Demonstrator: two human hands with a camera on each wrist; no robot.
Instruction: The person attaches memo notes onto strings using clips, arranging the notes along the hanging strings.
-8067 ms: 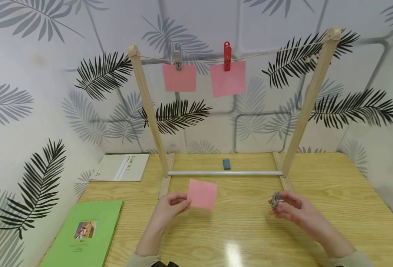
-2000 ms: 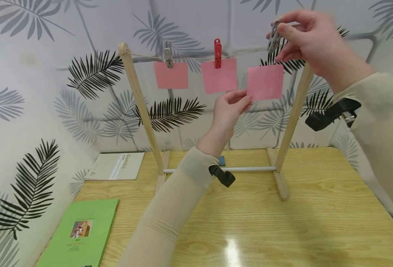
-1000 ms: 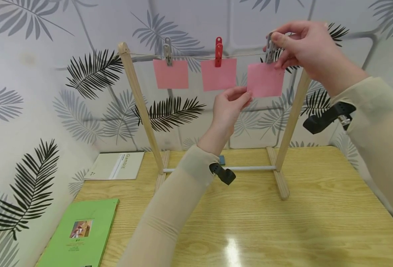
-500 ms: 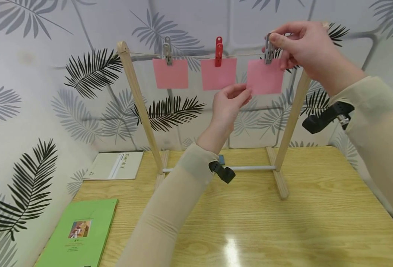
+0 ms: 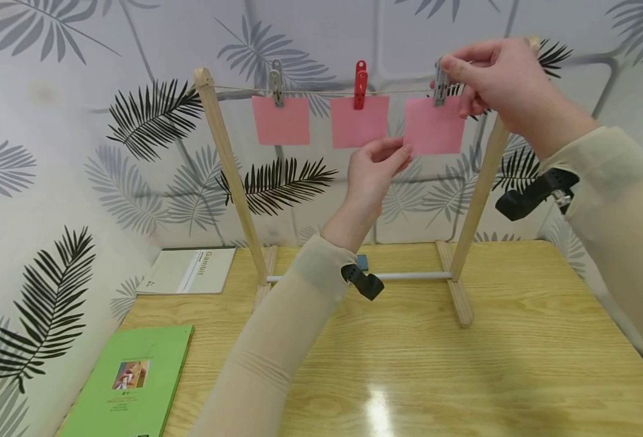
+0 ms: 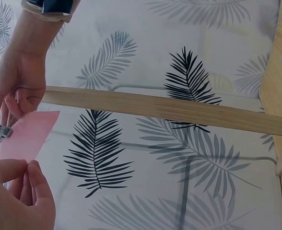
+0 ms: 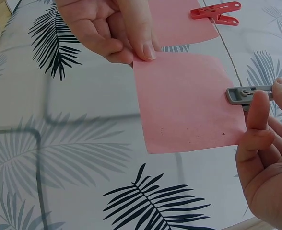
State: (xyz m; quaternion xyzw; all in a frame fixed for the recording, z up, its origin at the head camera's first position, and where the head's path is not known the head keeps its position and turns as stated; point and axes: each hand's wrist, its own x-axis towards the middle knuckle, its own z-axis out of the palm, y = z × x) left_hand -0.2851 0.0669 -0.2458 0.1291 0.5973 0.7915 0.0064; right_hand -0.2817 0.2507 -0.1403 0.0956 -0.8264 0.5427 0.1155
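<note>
My left hand [image 5: 373, 170] pinches the lower left corner of a pink paper square [image 5: 434, 128] between thumb and fingers. At the top edge of that square, my right hand [image 5: 504, 85] holds a grey clothespin [image 5: 440, 85] by its upper end. In the right wrist view the jaws of the clothespin [image 7: 239, 95] lie over the paper's edge, right at the string [image 7: 229, 57]. To the left, a red clothespin [image 5: 360, 85] holds a second pink square [image 5: 358, 124] on the string. Farther left, another grey clothespin [image 5: 276, 85] holds a third pink square [image 5: 281, 122].
The string runs between two wooden posts [image 5: 234, 176], joined low down by a white rod [image 5: 414, 275]. A small blue block [image 5: 362, 262] lies behind the rod, partly hidden by the left sleeve. A green book [image 5: 130, 382] and a pale notebook [image 5: 190, 271] lie at the table's left.
Both hands have risen from near the table to the string with the paper and grey clothespin. The clothespin has come down onto the paper's top edge; in the last half second almost nothing moved.
</note>
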